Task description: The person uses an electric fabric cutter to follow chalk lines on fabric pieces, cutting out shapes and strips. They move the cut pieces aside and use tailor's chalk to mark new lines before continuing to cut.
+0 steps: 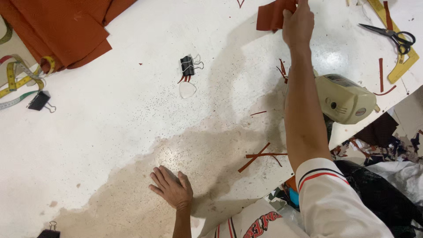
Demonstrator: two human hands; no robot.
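**Right hand on a rust cloth piece, left hand flat on the table**

Fingers (296,15) of the right hand (298,24) curl down over a small piece of rust-coloured cloth (269,15) at the far edge of the white cutting table (110,132), pinching its near corner; the arm stretches straight out across the tabletop to reach it. Part of the cloth runs out of sight past the top of the view.

Nearer the person's body, the left hand (172,187) lies palm down on the bare, worn patch of the table, fingers spread a little and holding nothing.

Just beside the outstretched forearm sits a cream electric cloth cutter (346,99), close to the table's right edge. Thin rust fabric strips (260,156) lie crossed on the surface below the forearm. Black scissors (390,35) rest on a yellow ruler (403,59) at the far right, well apart from both hands.

Toward the middle of the table stands a black binder clip (188,65), with a pale piece of tailor's chalk (187,89) just below it. At the far left a larger stack of rust fabric (66,28) lies folded, with a yellow tape measure (22,79) coiled near it and a second black clip (39,101) touching the tape.
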